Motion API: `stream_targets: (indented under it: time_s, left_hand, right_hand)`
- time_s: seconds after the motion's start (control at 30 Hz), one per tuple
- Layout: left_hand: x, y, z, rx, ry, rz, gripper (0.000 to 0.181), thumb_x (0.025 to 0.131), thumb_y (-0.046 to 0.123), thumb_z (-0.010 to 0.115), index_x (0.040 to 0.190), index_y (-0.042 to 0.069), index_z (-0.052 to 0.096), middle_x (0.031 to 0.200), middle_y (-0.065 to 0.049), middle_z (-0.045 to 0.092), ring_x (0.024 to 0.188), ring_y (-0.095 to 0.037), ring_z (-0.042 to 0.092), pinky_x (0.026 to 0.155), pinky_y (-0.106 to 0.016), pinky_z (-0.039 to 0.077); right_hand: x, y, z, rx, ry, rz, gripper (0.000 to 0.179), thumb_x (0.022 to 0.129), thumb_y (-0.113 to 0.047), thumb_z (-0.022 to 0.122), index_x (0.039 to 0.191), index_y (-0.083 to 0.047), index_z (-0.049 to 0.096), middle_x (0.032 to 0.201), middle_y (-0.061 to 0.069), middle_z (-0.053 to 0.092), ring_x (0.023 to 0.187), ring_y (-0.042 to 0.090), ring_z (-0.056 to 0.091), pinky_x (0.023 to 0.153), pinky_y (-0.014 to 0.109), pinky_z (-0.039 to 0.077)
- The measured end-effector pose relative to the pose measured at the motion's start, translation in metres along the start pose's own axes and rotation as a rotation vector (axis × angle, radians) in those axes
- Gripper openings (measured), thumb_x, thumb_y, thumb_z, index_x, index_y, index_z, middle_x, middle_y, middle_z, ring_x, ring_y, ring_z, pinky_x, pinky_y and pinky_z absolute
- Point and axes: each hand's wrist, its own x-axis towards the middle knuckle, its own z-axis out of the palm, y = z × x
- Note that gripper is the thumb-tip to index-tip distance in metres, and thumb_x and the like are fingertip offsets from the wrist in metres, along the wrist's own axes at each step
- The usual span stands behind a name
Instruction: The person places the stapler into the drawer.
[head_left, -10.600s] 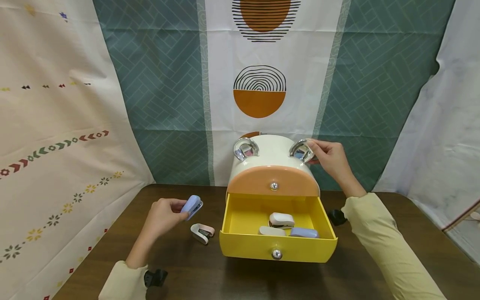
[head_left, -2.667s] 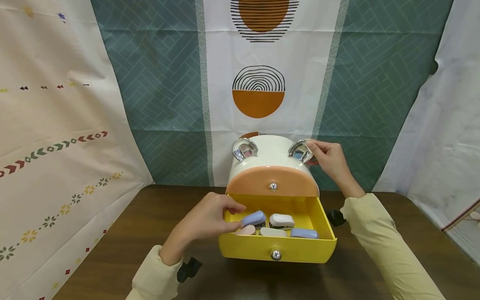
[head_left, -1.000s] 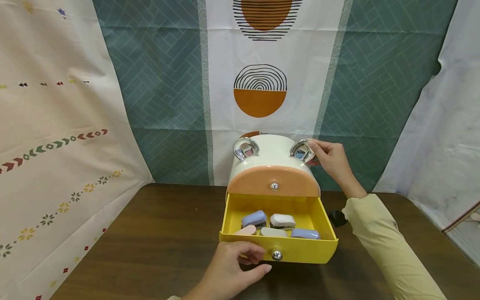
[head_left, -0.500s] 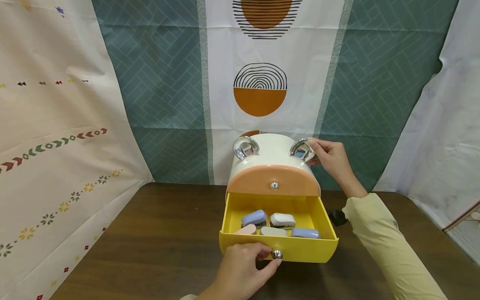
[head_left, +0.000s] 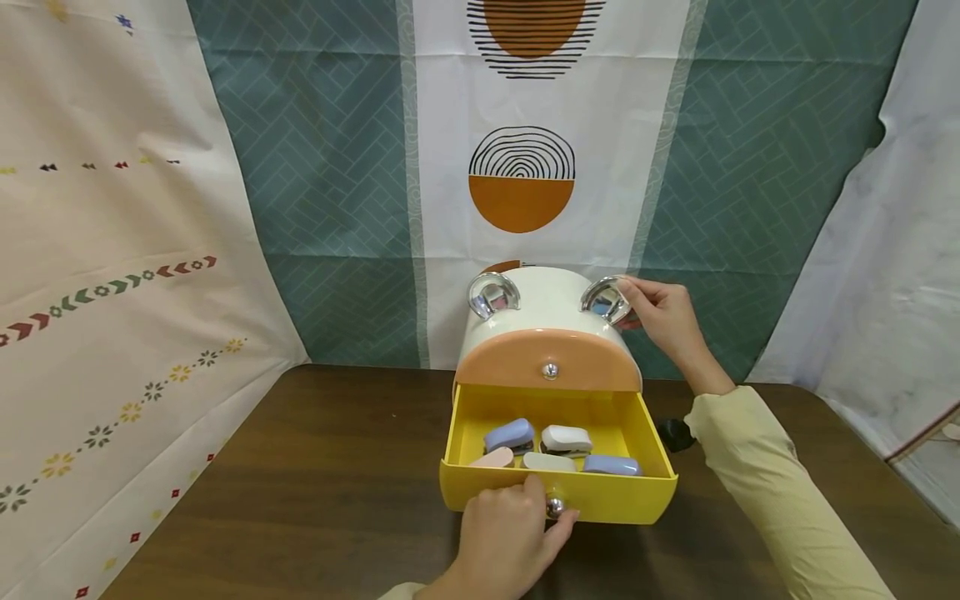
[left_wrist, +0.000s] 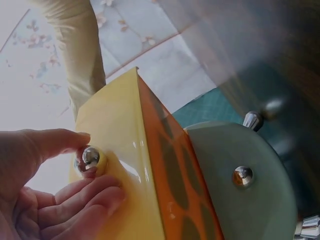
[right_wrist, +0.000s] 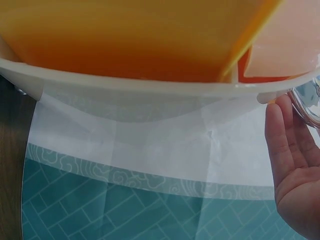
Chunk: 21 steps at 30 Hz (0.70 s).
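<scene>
My left hand (head_left: 501, 533) pinches the silver knob (head_left: 555, 507) of the yellow drawer (head_left: 622, 498), thumb on one side and fingers on the other, as the left wrist view also shows. The drawer is pulled out and holds several mini staplers: a lavender stapler (head_left: 510, 434) and a white stapler (head_left: 566, 439) behind, with a pink stapler (head_left: 495, 457), a pale stapler (head_left: 549, 462) and a second lavender stapler (head_left: 612, 465) along the front wall. At the upper right, my right hand (head_left: 663, 321) grips the chrome ear (head_left: 602, 298) of the white storage box (head_left: 551, 300).
Above the yellow drawer is a closed orange drawer (head_left: 517, 360) with its own knob. A second chrome ear (head_left: 492, 297) stands on the box's left. The box sits on a dark wooden table (head_left: 345, 467), with a patterned curtain (head_left: 337, 208) behind it.
Earlier my left hand held a lavender stapler beside a pink one on the table; both are now in the drawer. The left hand has since moved onto the knob. My right hand has stayed.
</scene>
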Motion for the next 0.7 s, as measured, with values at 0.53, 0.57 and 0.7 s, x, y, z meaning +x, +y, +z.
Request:
stream_targets:
  time_s: [0.53, 0.57, 0.7]
  left_hand:
    - [0.003, 0.002, 0.014, 0.113, 0.251, 0.076, 0.043, 0.063, 0.038, 0.069, 0.049, 0.016, 0.034, 0.038, 0.007, 0.032, 0.028, -0.011, 0.034, 0.03, -0.022, 0.017]
    - [0.003, 0.002, 0.014, 0.108, 0.257, 0.078, 0.043, 0.063, 0.037, 0.069, 0.049, 0.016, 0.034, 0.038, 0.007, 0.032, 0.028, -0.011, 0.034, 0.03, -0.021, 0.017]
    - [0.004, 0.001, 0.018, 0.086, 0.279, 0.08, 0.044, 0.063, 0.037, 0.069, 0.049, 0.016, 0.033, 0.038, 0.007, 0.031, 0.029, -0.01, 0.034, 0.03, -0.02, 0.016]
  right_hand:
    - [0.012, 0.031, 0.001, 0.007, -0.005, 0.024, 0.034, 0.091, -0.018, 0.054, 0.117, 0.003, 0.059, 0.078, -0.014, 0.061, 0.056, 0.001, 0.06, 0.055, 0.018, 0.05]
    - [0.012, 0.033, 0.001, 0.001, -0.005, 0.025, 0.034, 0.091, -0.019, 0.054, 0.117, 0.003, 0.059, 0.08, -0.009, 0.064, 0.057, 0.001, 0.06, 0.055, 0.018, 0.05]
    - [0.01, 0.026, 0.002, -0.013, -0.003, 0.027, 0.034, 0.092, -0.018, 0.053, 0.117, 0.004, 0.059, 0.089, 0.013, 0.066, 0.057, 0.0, 0.059, 0.055, 0.018, 0.05]
